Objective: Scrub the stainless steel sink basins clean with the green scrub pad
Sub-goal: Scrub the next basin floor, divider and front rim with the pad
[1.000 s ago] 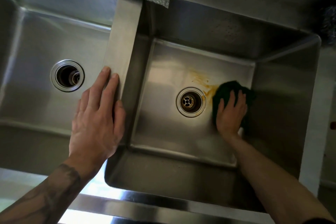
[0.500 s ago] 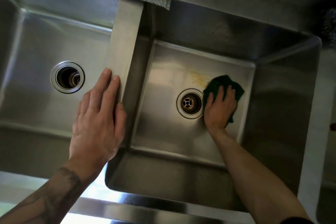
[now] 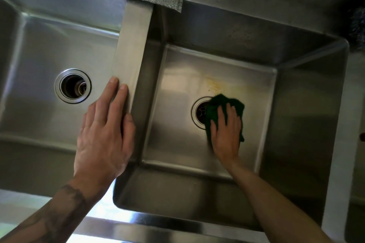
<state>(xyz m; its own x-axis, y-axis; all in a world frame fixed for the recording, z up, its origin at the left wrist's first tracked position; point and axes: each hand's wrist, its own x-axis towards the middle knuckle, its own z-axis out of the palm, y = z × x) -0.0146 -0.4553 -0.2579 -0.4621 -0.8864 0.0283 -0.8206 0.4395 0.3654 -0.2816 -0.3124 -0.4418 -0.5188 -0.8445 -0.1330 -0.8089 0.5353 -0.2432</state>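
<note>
The right hand point(image 3: 225, 134), fingers flat, is pressing the pad point(image 3: 219, 102) on the right basin point(image 3: 177, 124) floor, overlapping the drain point(image 3: 199, 112). The left hand point(image 3: 102, 136) is resting open on the divider point(image 3: 134, 45). A stain point(image 3: 214, 85) is lying just far of the pad; firm overlapping strokes are advisable.

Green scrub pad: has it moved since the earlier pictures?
Yes. The green scrub pad has moved left: a second ago it lay right of the right basin's drain, apart from it; now it covers the drain's right edge.
</note>
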